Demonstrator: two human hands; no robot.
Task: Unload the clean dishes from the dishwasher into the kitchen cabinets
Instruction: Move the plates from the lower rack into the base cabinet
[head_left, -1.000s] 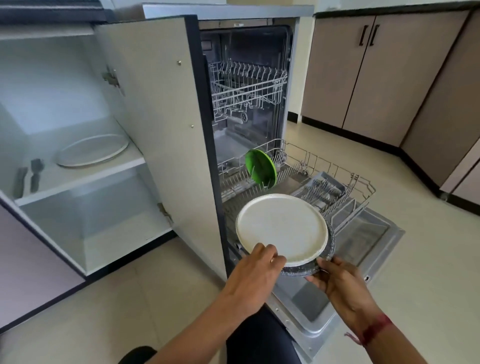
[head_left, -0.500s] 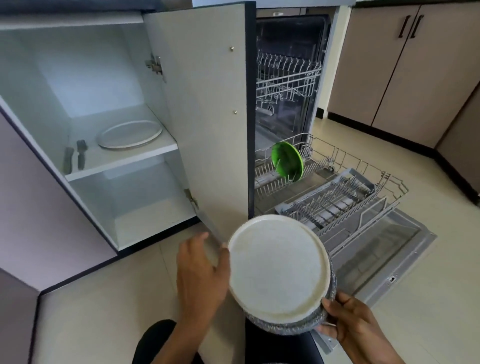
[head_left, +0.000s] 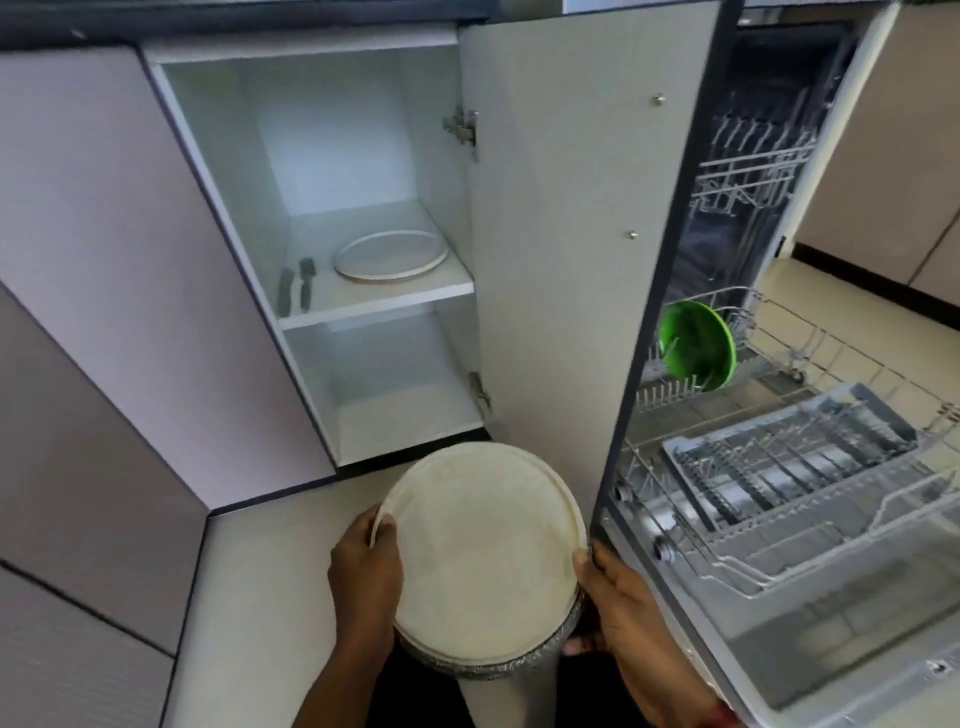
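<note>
The white laminate cabinet (head_left: 332, 156) stands open at 11 o'clock, its flat, smooth-faced door (head_left: 561, 260) swung out edge-on toward 12 o'clock. Beyond the door, at 2 o'clock, is the dark-walled dishwasher (head_left: 779, 104), with its grey wire lower rack (head_left: 727, 519) pulled out toward 4 o'clock. At 6 o'clock, low in front of the door's bottom corner, the person holds a stack of 2 round plates between both hands: a matte cream plate with a shallow raised rim (head_left: 483, 556) on top, and a grey speckled plate (head_left: 498, 670) showing only as a crescent beneath. The left hand (head_left: 363, 577) grips the stack's 9 o'clock edge, thumb hooked over the cream rim and fingers hidden underneath. The right hand (head_left: 623, 608) grips the 4 o'clock edge, thumb up at the rim and fingers curled under the grey one. A glossy green plate (head_left: 698, 345) stands on edge in the rack at 3 o'clock. On the cabinet's middle shelf (head_left: 379, 306) lies 1 more cream round plate (head_left: 389, 255), flat, with 2 dark flat utensils (head_left: 296, 286) just beside it at its 9 o'clock.
</note>
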